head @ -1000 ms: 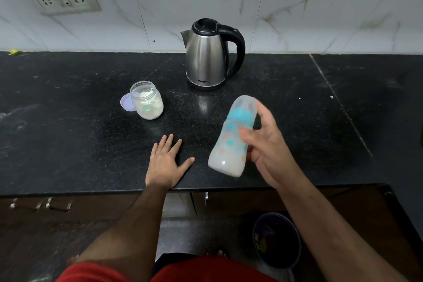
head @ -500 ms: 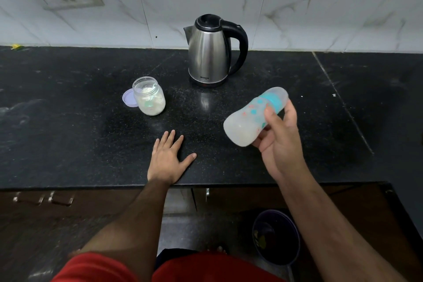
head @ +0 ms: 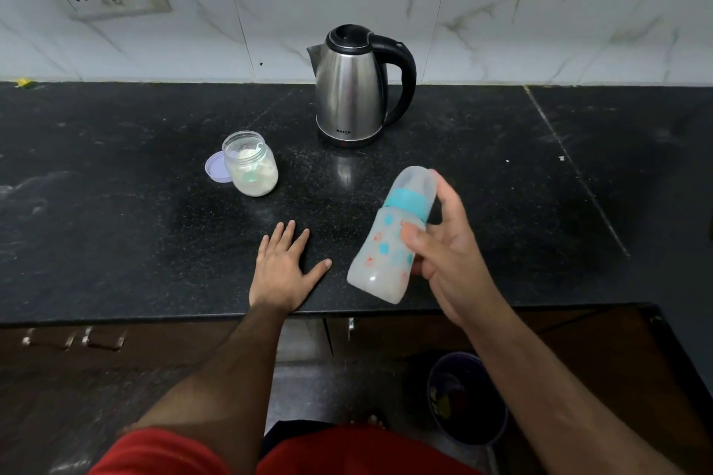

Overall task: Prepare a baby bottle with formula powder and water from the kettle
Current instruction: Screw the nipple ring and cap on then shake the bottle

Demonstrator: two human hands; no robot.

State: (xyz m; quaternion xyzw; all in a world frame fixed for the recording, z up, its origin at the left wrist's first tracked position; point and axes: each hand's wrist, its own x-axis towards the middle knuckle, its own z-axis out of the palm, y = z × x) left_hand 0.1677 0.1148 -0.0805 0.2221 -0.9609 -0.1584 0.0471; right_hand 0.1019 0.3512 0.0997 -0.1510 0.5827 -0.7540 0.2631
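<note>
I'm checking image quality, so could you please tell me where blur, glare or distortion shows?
Head view: the bottle and right hand are motion-blurred; the kettle throws a reflection on the counter; wide-angle bending curves the wall tiles.

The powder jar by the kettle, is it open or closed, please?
Open: the powder jar has no lid on, and its purple lid lies beside it.

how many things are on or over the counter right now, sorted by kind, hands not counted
kettle: 1
formula jar, open, powder inside: 1
jar lid, lying behind the jar: 1
baby bottle, held tilted in the right hand: 1
total: 4
</note>
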